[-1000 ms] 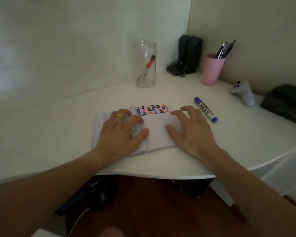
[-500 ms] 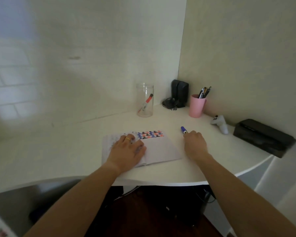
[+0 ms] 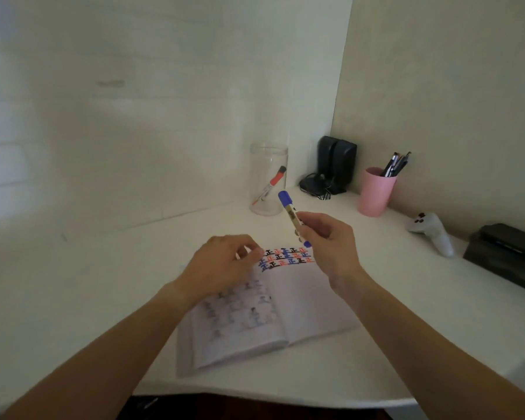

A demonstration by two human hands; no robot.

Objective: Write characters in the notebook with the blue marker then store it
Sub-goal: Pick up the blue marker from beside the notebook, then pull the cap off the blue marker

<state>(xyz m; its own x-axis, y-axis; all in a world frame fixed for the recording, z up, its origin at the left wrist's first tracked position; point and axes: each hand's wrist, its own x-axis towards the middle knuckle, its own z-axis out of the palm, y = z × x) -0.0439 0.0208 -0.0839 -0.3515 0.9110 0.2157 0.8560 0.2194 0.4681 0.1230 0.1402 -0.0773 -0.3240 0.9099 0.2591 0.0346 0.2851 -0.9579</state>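
An open notebook (image 3: pixel 300 310) lies on the white desk (image 3: pixel 406 313), with rows of black, red and blue characters at the top of its right page. My right hand (image 3: pixel 331 241) holds the blue marker (image 3: pixel 289 211) above the notebook, its blue cap pointing up and away. My left hand (image 3: pixel 225 265) hovers over the left page with fingers curled and nothing in it, close to the marker's lower end. A clear glass jar (image 3: pixel 268 177) with a red marker (image 3: pixel 270 184) inside stands behind.
A pink cup (image 3: pixel 375 192) of pens stands at the back right, next to black speakers (image 3: pixel 337 162) in the corner. A white game controller (image 3: pixel 434 231) and a black case (image 3: pixel 509 256) lie along the right wall. The desk's curved front edge runs below the notebook.
My right hand reached to the blue marker on the desk, took hold of it and lifted it over the notebook. My left hand rose off the left page.
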